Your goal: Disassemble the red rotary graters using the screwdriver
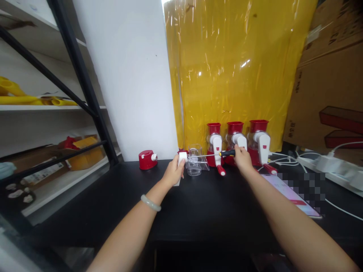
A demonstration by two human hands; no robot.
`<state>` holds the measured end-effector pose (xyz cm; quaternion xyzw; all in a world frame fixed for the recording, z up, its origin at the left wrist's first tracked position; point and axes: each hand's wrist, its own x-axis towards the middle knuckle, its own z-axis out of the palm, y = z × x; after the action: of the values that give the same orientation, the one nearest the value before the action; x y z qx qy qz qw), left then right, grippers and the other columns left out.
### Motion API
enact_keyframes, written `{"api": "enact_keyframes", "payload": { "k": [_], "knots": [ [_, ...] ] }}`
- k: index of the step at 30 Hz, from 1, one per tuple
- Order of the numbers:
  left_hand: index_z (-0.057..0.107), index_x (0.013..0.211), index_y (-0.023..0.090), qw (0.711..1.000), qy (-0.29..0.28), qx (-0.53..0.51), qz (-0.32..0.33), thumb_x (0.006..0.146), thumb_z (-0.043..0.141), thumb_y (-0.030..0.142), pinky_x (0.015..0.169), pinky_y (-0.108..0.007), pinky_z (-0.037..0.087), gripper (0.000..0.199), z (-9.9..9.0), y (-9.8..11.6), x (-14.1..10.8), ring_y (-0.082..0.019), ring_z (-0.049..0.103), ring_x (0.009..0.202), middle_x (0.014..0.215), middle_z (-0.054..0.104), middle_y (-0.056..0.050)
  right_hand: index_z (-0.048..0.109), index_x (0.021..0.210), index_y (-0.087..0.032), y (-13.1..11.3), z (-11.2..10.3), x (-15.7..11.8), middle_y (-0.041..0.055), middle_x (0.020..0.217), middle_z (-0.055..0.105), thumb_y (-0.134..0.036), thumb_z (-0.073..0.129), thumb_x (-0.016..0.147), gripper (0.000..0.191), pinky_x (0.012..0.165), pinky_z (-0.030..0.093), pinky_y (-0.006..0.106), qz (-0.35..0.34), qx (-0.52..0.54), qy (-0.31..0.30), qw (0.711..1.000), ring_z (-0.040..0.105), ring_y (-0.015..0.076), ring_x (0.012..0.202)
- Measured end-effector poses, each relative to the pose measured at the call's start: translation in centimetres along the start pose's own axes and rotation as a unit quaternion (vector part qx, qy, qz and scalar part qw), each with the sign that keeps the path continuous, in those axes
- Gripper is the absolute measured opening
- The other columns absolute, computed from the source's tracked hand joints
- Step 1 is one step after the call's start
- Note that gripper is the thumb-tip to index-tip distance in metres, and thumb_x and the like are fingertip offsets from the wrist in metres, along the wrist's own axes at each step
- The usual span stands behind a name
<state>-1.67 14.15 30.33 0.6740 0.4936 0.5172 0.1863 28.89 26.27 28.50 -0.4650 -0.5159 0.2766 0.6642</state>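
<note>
My left hand (172, 173) is closed around a white plastic piece (182, 157), which looks like a crank arm; its lower part is mostly hidden by my fingers. My right hand (243, 160) grips a screwdriver (227, 153) by its black and yellow handle. The thin metal shaft points left, with its tip at or very near the white piece; contact cannot be made out. Just behind the shaft stands a clear plastic housing (194, 170). A red base (147, 160) with a white knob sits on the table to the left of my left hand.
Three red and white rotary graters (261, 141) stand along the back of the black table (119, 211). At the right lie a tablet (295, 198), white cables and a power strip (343, 170). A metal-framed shelf (90, 90) borders the left; a large carton (326, 87) borders the right.
</note>
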Motion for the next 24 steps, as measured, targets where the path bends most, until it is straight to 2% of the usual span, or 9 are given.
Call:
{"api": "enact_keyframes", "payload": {
  "k": [3,6,8,14,21,24],
  "knots": [
    [0.053,0.09,0.024,0.999,0.001,0.042,0.012,0.095,0.058,0.051,0.057,-0.028,0.042,0.028,-0.5,0.3,-0.2,-0.018,0.058,0.048,0.055,0.058,0.005,0.057,0.069,-0.025,-0.2,0.0,-0.1,-0.0017,0.045,0.05,-0.071,0.056,0.083,0.048,0.041,0.038,0.03,0.062,-0.024,0.012,0.998,0.048,0.017,0.042],
    [0.054,0.091,0.025,0.996,0.008,0.087,0.025,0.092,0.063,0.048,0.059,-0.029,0.038,0.024,-0.9,1.1,-0.4,-0.021,0.059,0.052,0.057,0.059,0.003,0.057,0.07,-0.025,-0.8,0.2,-0.5,-0.0009,0.043,0.049,-0.067,0.055,0.086,0.045,0.035,0.036,0.03,0.136,0.012,-0.006,0.991,0.044,0.0167,0.035],
    [0.055,0.091,0.026,0.994,0.016,0.103,0.03,0.09,0.066,0.046,0.059,-0.029,0.036,0.023,-1.0,1.5,-0.5,-0.022,0.059,0.054,0.057,0.059,0.003,0.055,0.069,-0.026,-1.0,0.3,-0.8,-0.0012,0.042,0.048,-0.066,0.056,0.086,0.044,0.033,0.034,0.029,0.157,0.033,-0.018,0.987,0.041,0.0153,0.033],
    [0.054,0.094,0.025,0.998,0.008,0.065,0.016,0.093,0.062,0.048,0.059,-0.028,0.04,0.024,-0.7,0.9,-0.4,-0.021,0.059,0.052,0.055,0.059,0.004,0.05,0.072,-0.025,-1.0,0.6,-1.0,-0.0052,0.041,0.043,-0.057,0.067,0.08,0.037,0.031,0.03,0.024,0.151,0.096,-0.035,0.983,0.038,0.0117,0.033],
    [0.053,0.094,0.023,1.0,0.002,0.005,0.016,0.097,0.051,0.055,0.052,-0.026,0.043,0.033,0.0,0.1,-0.1,-0.015,0.057,0.044,0.056,0.057,0.006,0.05,0.077,-0.025,-1.5,1.0,-0.8,-0.0066,0.047,0.043,-0.042,0.062,0.081,0.021,0.035,0.034,0.023,0.126,0.183,-0.01,0.975,0.04,0.0115,0.037],
    [0.051,0.092,0.023,1.0,-0.002,-0.003,0.013,0.098,0.048,0.059,0.048,-0.026,0.043,0.037,0.1,0.1,0.0,-0.015,0.056,0.043,0.056,0.055,0.007,0.054,0.078,-0.024,-1.8,1.2,-0.7,-0.0046,0.057,0.049,-0.033,0.061,0.075,0.012,0.036,0.034,0.023,0.116,0.228,0.009,0.967,0.044,0.0115,0.043]
  ]
}}
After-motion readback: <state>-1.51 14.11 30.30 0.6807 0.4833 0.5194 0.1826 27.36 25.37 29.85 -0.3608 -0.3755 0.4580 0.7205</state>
